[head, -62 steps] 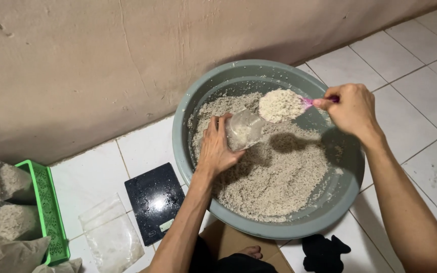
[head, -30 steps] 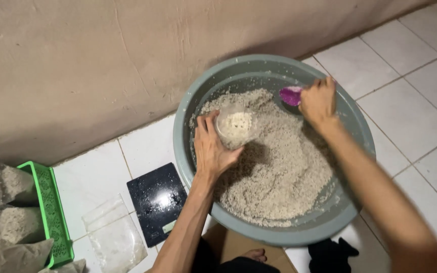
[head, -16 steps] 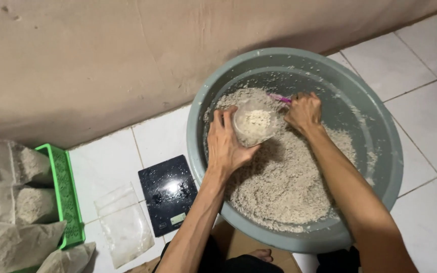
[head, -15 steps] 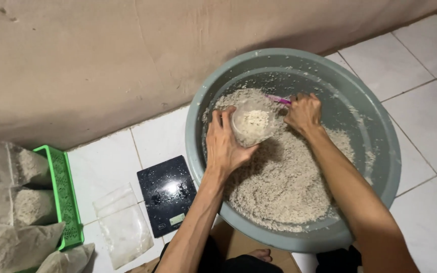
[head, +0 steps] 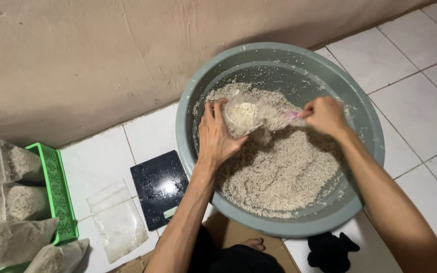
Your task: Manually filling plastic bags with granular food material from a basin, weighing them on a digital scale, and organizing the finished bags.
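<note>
A large grey basin (head: 365, 126) on the tiled floor holds a heap of pale grain (head: 279, 172). My left hand (head: 216, 136) grips a clear plastic bag (head: 243, 114) over the grain, its mouth turned to the right and some grain inside. My right hand (head: 324, 115) holds a pink scoop (head: 293, 116), its handle just showing, tipped into the bag's mouth. The scoop's bowl is hidden behind the bag and the grain.
A black digital scale (head: 159, 188) lies left of the basin. Empty clear bags (head: 120, 222) lie beside it. A green basket (head: 56, 197) with several filled bags (head: 11, 202) stands at far left. A black cloth (head: 330, 248) lies below the basin. A plaster wall (head: 102, 55) runs behind.
My right hand scooped grain up, dipped back into the heap, and now tips the scoop into the bag. The bag has turned from upright to sideways; the view shifted right.
</note>
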